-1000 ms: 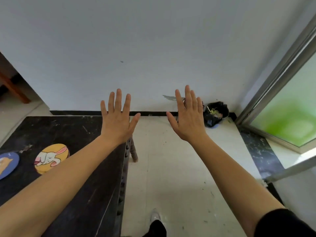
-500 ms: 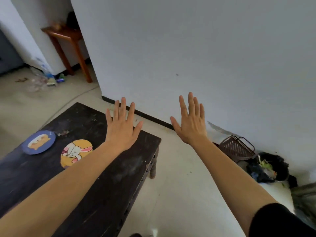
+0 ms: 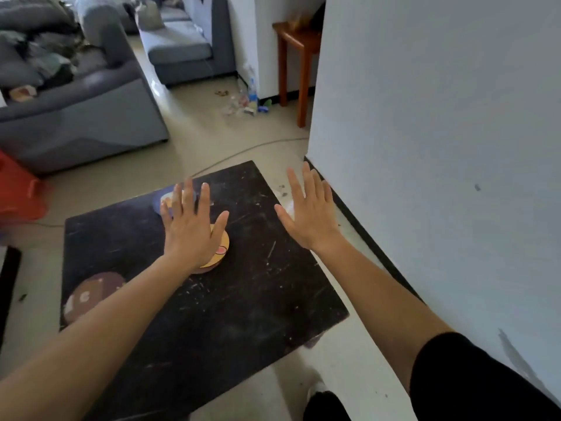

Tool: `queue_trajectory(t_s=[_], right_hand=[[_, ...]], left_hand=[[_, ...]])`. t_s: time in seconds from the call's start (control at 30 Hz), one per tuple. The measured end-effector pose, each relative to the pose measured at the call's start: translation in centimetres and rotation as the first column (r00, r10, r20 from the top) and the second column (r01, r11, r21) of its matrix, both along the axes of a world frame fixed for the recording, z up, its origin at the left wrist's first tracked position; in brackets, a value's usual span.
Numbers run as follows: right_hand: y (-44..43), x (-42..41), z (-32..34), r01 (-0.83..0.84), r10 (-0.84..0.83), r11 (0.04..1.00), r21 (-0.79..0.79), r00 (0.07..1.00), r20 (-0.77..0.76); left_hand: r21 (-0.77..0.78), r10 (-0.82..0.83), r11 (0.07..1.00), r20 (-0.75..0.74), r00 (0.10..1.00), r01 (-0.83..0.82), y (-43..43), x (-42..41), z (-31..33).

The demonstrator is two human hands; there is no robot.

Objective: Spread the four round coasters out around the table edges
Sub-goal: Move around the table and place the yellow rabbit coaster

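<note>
A low black table (image 3: 243, 314) fills the middle of the head view. My left hand (image 3: 189, 229) hovers flat with fingers spread, covering most of a yellow round coaster (image 3: 220, 250) near the table's centre. A blue round coaster (image 3: 158, 203) peeks out beyond my left fingertips at the far edge. A brown round coaster (image 3: 91, 294) lies at the table's left edge, partly behind my left forearm. My right hand (image 3: 309, 214) is held open above the table's far right edge, holding nothing. A fourth coaster is not visible.
A white wall (image 3: 440, 147) runs close along the table's right side. Grey sofas (image 3: 76, 110) stand beyond the table at the left, a red box (image 3: 18, 189) at the far left, a wooden side table (image 3: 297, 56) and floor litter (image 3: 246, 104) behind.
The view has swung left, from the wall and floor onto the whole table. Both hands stay spread and empty; the left one now covers the yellow coaster, and the brown coaster has come into view.
</note>
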State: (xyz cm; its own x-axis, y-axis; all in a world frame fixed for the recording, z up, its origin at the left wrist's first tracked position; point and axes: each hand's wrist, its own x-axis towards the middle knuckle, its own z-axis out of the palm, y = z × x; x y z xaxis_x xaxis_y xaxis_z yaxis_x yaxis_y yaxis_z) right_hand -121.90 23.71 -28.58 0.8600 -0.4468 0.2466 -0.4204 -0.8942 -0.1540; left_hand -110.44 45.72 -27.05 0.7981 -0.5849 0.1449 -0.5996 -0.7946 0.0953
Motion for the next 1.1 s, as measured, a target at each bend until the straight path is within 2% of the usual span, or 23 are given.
queue_trajectory(t_s=[0.2, 0.37, 0.53, 0.67, 0.77, 0.83, 0.9, 1.0, 1.03, 1.1], right_hand=[[-0.9, 4.8, -3.3, -0.234, 0.245, 0.963, 0.137, 0.967, -0.07], [1.1, 8.1, -7.9, -0.26, 0.303, 0.93, 0.262, 0.943, -0.141], [3.8, 10.6, -13.9, -0.088, 0.225, 0.875, 0.477, 0.945, -0.239], [5.9, 13.1, -18.5, 0.179, 0.109, 0.717, 0.673, 0.925, -0.363], [7.6, 14.9, -20.7, 0.309, 0.052, 0.573, 0.759, 0.911, -0.41], [9.0, 15.8, -21.7, 0.337, 0.042, 0.506, 0.794, 0.91, -0.413], [10.0, 16.5, -22.4, 0.348, 0.022, 0.457, 0.819, 0.916, -0.401], [10.6, 17.1, -22.6, 0.393, -0.091, 0.368, 0.843, 0.917, -0.388], [10.7, 17.2, -22.4, 0.387, -0.109, 0.362, 0.848, 0.921, -0.373], [10.6, 17.5, -21.5, 0.325, -0.079, 0.409, 0.853, 0.944, -0.322]], left_hand=[[0.061, 0.225, 0.974, -0.098, 0.969, -0.22, 1.8, 0.3, -4.0], [0.115, 0.345, 0.938, -0.206, 0.916, -0.327, 3.7, 1.2, -9.1], [0.14, 0.4, 0.914, -0.447, 0.8, -0.38, 4.8, 4.7, -14.9], [0.223, 0.339, 0.94, -0.517, 0.786, -0.259, 5.8, 8.2, -19.1], [0.267, 0.309, 0.947, -0.614, 0.727, -0.177, 6.3, 9.7, -21.4], [0.278, 0.273, 0.954, -0.643, 0.716, -0.114, 6.8, 9.5, -22.5], [0.272, 0.242, 0.959, -0.626, 0.742, -0.083, 7.4, 9.1, -23.2], [0.254, 0.215, 0.965, -0.618, 0.757, -0.066, 8.1, 9.2, -23.3], [0.246, 0.207, 0.967, -0.625, 0.753, -0.062, 8.2, 9.4, -23.1], [0.199, 0.202, 0.975, -0.642, 0.739, -0.094, 8.3, 9.9, -22.3]])
